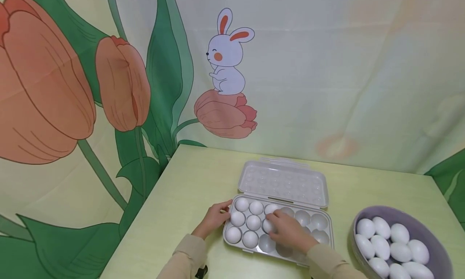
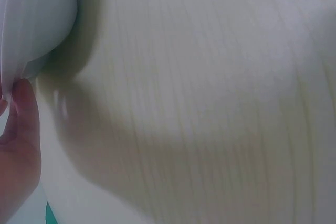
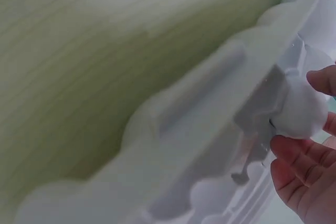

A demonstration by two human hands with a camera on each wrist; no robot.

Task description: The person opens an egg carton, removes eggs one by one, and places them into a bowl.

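An open grey plastic egg carton [image 1: 242, 246] lies on the table, its lid [image 1: 283, 182] folded back toward the wall. White eggs [image 1: 253, 222] fill cups at its left end; the cups [image 1: 319, 221] toward the right hold none. My left hand [image 1: 215, 217] grips the carton's left edge, thumb and fingers about the rim in the left wrist view. With curled fingers, my right hand [image 1: 290, 230] holds a white egg [image 3: 302, 109] at a middle-row cup, third column from the left. Part of that egg and several cups behind the hand are hidden in the head view.
A round purple-grey bowl [image 1: 441, 250] with several white eggs [image 1: 401, 252] stands right of the carton, near the front. The pale wooden table [image 1: 174, 198] meets a printed cloth [image 1: 290, 89] at the back.
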